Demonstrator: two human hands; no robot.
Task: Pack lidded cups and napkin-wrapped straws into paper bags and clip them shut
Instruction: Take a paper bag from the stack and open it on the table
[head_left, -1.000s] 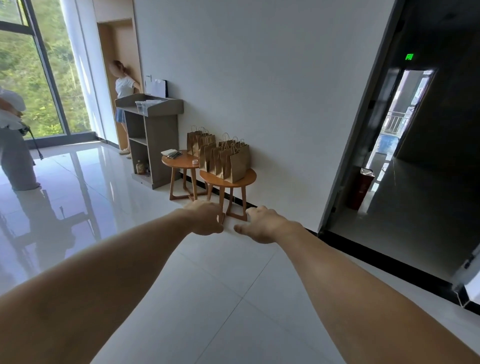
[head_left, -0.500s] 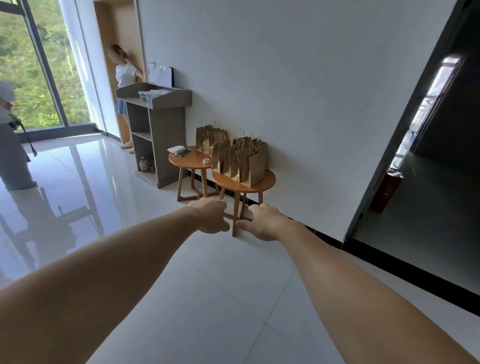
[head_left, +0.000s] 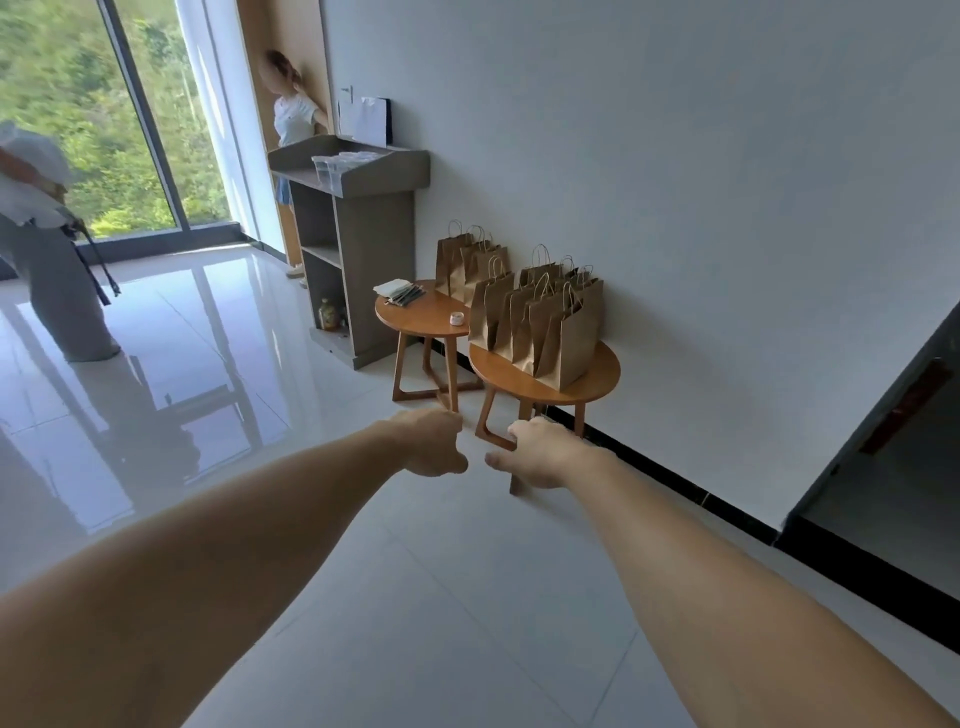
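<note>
Several brown paper bags (head_left: 550, 327) with twisted handles stand upright on the nearer round wooden table (head_left: 597, 384) by the wall. More paper bags (head_left: 465, 260) stand on the farther round table (head_left: 421, 317), beside a small stack of napkins and dark straws (head_left: 400, 292) and a small white round item (head_left: 456, 318). Clear cups (head_left: 332, 166) sit on top of a grey stand (head_left: 363, 218). My left hand (head_left: 431, 441) and right hand (head_left: 535, 452) are stretched out side by side in front of the tables, fingers hanging loosely curled, holding nothing.
Glossy white floor tiles stretch between me and the tables. One person (head_left: 293, 119) stands behind the grey stand, and another person (head_left: 41, 234) stands at the far left by the window. A dark doorway (head_left: 893, 467) opens on the right.
The tables and bags have grown larger and shifted toward the middle of the view as I come closer. Both arms stay stretched out, hands holding nothing.
</note>
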